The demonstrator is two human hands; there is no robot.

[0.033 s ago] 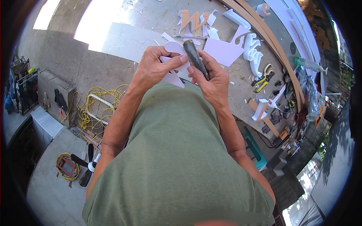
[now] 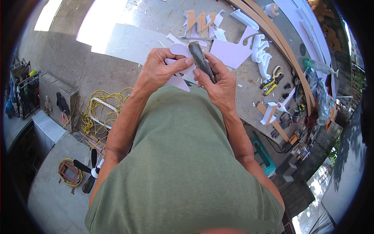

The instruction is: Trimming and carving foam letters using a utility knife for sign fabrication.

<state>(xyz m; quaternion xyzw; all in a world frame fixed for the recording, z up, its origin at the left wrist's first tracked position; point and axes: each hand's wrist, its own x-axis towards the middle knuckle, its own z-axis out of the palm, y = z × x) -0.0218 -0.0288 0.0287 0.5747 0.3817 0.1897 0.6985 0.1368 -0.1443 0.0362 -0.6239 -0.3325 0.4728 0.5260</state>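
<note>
My left hand [image 2: 160, 70] pinches a white curved cut-out piece [image 2: 180, 48] between thumb and fingers, its rounded lobe up and a pointed end hanging below. Wrapped in my right hand [image 2: 220, 80] is a thick dark cylinder like a taped tool handle [image 2: 201, 58], tilted and pressed close to the piece's right edge. Whatever blade or tip it has is hidden. Both hands are close together in front of my body, over the near edge of the worktable [image 2: 233, 87]. Just beyond them lies a flat white sheet offcut [image 2: 230, 54] with a curved notch.
Brown and white letter shapes [image 2: 200, 22], a pen [image 2: 194, 38] and a raised white script form [image 2: 260, 54] lie on the table. To the right are yellow-handled pliers [image 2: 269, 89], a white glue gun [image 2: 285, 102] and long brown strips [image 2: 286, 43]. Yellow cord [image 2: 95, 111] and a fan [image 2: 93, 171] are at left.
</note>
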